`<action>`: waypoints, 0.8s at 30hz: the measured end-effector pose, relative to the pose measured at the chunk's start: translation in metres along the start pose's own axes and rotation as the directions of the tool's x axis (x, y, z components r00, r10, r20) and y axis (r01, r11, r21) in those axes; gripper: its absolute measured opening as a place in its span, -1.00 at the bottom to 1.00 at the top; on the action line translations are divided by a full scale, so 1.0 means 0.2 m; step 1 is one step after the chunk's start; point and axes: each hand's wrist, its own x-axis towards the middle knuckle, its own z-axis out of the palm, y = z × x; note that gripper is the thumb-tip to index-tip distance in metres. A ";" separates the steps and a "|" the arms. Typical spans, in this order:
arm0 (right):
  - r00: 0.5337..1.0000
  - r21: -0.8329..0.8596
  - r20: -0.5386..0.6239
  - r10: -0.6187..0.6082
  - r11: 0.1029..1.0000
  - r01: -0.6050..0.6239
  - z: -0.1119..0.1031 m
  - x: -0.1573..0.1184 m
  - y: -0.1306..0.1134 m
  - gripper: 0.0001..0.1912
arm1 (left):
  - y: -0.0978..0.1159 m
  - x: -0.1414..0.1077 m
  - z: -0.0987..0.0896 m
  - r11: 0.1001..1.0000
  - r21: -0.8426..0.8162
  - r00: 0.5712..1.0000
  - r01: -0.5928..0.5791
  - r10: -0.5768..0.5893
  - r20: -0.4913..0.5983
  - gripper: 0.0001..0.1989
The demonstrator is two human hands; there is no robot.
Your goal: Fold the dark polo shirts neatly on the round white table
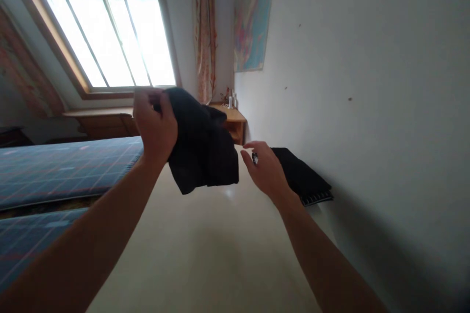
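Note:
My left hand (pixel 156 119) is closed on the upper left edge of a black cloth garment (pixel 203 149), which hangs crumpled above a pale, glossy surface (pixel 205 239). Its kind cannot be made out from this view. My right hand (pixel 266 168) holds no cloth; its thumb and fingers are apart, just right of the garment's lower edge. A small dark and silvery thing shows between them, too small to name. Behind that hand, by the wall, lies a folded black cloth (pixel 301 176) with a striped edge.
Blue plaid padding (pixel 66 168) lies along the left. A wooden desk (pixel 235 116) with small bottles stands in the far corner, below a curtain (pixel 205 29). A white wall (pixel 367 58) with a map (pixel 253 19) bounds the right; a bright window (pixel 110 24) is at the back left.

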 end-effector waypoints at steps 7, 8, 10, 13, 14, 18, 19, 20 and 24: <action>0.977 0.183 0.132 0.168 0.964 -0.190 -0.05 -0.05 -0.30 -0.58 | 0.22 0.16 -0.11 0.981 -0.068 0.926 -0.182 0.195 0.323 -0.83; 0.967 0.181 0.169 0.193 0.958 -0.223 -0.04 -0.05 -0.31 -0.56 | 0.23 0.17 -0.13 0.988 -0.055 0.959 -0.145 0.154 0.240 -0.82; 0.955 0.161 0.198 0.221 0.954 -0.254 -0.02 -0.05 -0.30 -0.53 | 0.23 0.19 -0.16 0.991 -0.050 0.959 -0.121 0.130 0.251 -0.83; 0.972 0.146 0.151 0.178 0.969 -0.200 -0.03 -0.05 -0.28 -0.55 | 0.21 0.22 -0.20 0.986 -0.066 0.929 -0.156 0.169 0.329 -0.85; 0.982 0.149 0.119 0.146 0.975 -0.163 -0.03 -0.05 -0.28 -0.56 | 0.21 0.23 -0.21 0.986 -0.061 0.949 -0.155 0.166 0.269 -0.82; 0.998 0.125 0.054 0.040 0.991 -0.046 -0.02 -0.09 -0.27 -0.47 | 0.19 0.22 -0.20 0.996 -0.044 0.949 -0.081 0.091 0.300 -0.80; 0.995 0.107 0.087 0.041 0.993 -0.050 0.00 -0.10 -0.27 -0.44 | 0.18 0.21 -0.19 0.996 -0.065 0.896 -0.065 0.087 0.435 -0.82; 0.988 0.086 0.143 0.061 0.994 -0.074 0.02 -0.11 -0.26 -0.45 | 0.18 0.20 -0.18 0.995 -0.089 0.831 -0.052 0.092 0.549 -0.84; 0.940 0.065 0.306 0.153 0.981 -0.181 0.06 -0.10 -0.17 -0.72 | 0.18 0.15 -0.19 0.992 -0.123 0.897 -0.009 0.062 0.439 -0.80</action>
